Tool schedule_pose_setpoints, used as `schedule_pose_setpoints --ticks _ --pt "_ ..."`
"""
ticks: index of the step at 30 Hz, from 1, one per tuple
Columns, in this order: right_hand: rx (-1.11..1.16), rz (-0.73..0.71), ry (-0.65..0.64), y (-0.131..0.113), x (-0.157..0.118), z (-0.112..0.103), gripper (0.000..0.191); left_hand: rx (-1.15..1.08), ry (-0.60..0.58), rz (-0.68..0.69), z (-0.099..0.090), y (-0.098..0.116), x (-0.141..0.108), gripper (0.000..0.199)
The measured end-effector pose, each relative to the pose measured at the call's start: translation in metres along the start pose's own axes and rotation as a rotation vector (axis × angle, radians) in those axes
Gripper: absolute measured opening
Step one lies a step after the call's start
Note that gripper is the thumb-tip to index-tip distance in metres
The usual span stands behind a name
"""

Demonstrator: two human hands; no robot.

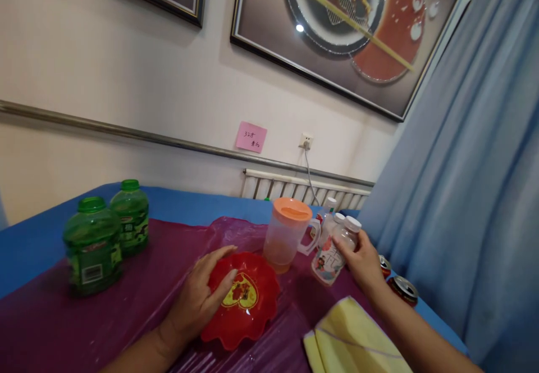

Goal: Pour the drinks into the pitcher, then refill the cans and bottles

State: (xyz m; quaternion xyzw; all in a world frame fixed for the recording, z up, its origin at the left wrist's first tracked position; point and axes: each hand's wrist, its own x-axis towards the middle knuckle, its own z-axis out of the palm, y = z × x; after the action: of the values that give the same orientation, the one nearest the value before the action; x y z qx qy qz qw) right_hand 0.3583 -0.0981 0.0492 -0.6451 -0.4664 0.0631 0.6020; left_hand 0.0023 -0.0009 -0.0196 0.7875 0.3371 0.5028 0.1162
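My right hand is closed around a clear plastic bottle with a white cap and a printed label, tilted on the right side of the table. My left hand, fingers spread, rests at the left rim of a red scalloped plate with a yellow heart print; whether it presses on the rim I cannot tell. Behind the plate stands a translucent pitcher with an orange lid and a little amber liquid at its bottom. More white-capped bottles stand behind the held one, partly hidden.
Two green bottles stand at the left on a purple plastic sheet over a blue tablecloth. A folded yellow cloth lies front right. Cans stand beyond my right forearm, near a blue curtain. A radiator lines the wall.
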Motion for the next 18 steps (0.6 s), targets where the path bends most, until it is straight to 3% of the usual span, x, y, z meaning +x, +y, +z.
schedule_pose_setpoints --ticks 3,7,18 --pt "-0.325 0.063 0.058 0.032 0.019 -0.013 0.059 0.024 -0.005 0.02 0.002 -0.003 0.001 0.038" --pt "-0.62 0.09 0.067 0.057 0.03 -0.01 0.065 0.038 0.007 0.059 0.003 -0.007 0.001 0.039" --pt "-0.772 0.148 0.06 0.077 0.039 -0.006 0.073 0.041 -0.037 0.082 0.004 -0.009 -0.002 0.037"
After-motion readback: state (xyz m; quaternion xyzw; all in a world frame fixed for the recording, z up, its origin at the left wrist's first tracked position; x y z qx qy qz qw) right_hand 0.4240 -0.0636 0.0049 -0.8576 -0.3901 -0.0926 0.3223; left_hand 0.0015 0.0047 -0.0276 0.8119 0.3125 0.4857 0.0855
